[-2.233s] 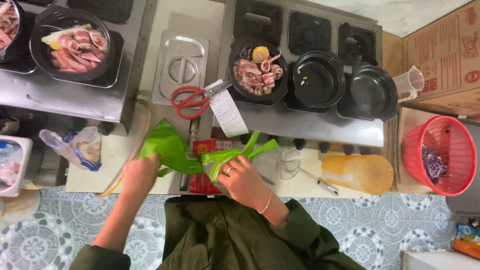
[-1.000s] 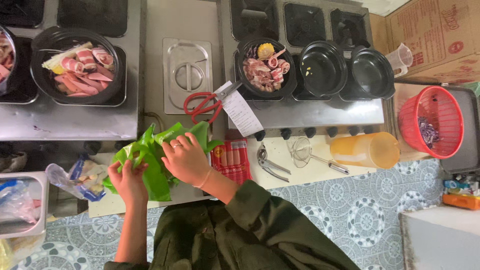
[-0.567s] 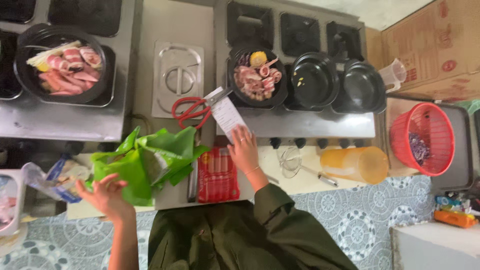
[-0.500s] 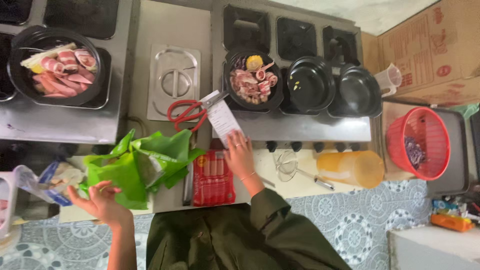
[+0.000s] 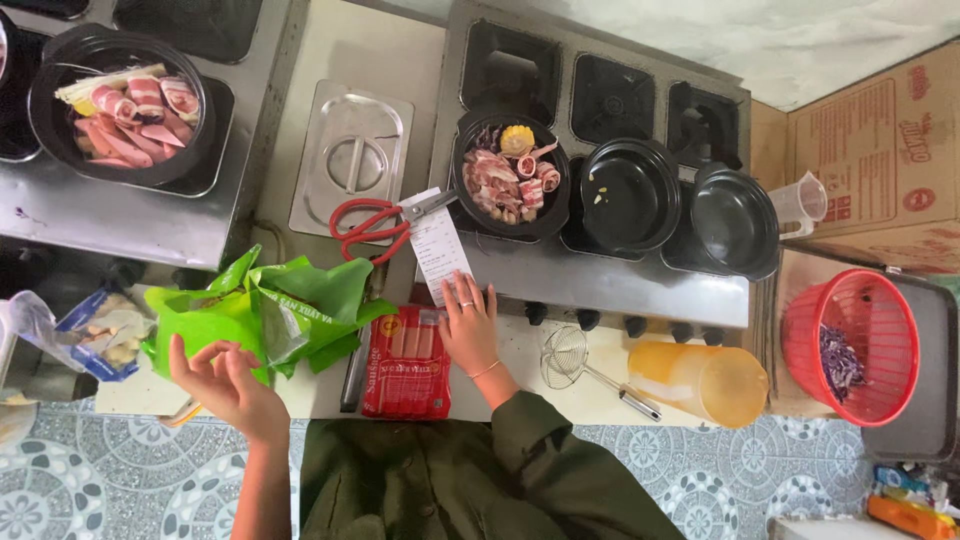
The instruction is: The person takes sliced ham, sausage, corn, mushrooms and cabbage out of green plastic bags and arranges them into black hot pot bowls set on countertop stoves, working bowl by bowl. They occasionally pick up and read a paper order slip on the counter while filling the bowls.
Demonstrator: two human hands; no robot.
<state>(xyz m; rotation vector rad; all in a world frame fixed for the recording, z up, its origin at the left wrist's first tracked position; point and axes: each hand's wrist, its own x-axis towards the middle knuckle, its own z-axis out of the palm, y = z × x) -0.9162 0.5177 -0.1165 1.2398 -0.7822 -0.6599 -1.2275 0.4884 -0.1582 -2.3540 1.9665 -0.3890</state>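
Red sausage packet [image 5: 408,362] flat on counter edge, crumpled green plastic bag [image 5: 270,315] just left of it

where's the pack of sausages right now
In the head view the red sausage pack lies on the counter, under the right hand, right of the green bag.

A crinkled glossy green plastic bag [image 5: 270,315] is shining at lower left; the brushed steel counter [image 5: 600,280] and matt white paper slip [image 5: 440,255] are showing centre.
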